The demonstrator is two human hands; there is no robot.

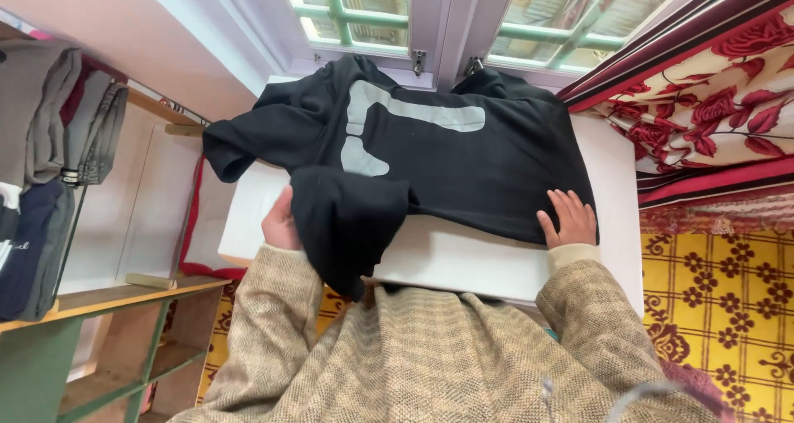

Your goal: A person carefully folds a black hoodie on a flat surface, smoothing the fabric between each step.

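A black sweatshirt (463,162) with a pale grey print is spread across a white tabletop (471,262), its long axis running from left edge to right edge, below a window. The left hand (279,224) is seen at the near left edge, closed on a folded sleeve that drapes over it and past the near edge. The right hand (569,218) is laid flat, fingers spread, on the garment's near right corner. Bare tabletop is left along the near edge between both hands.
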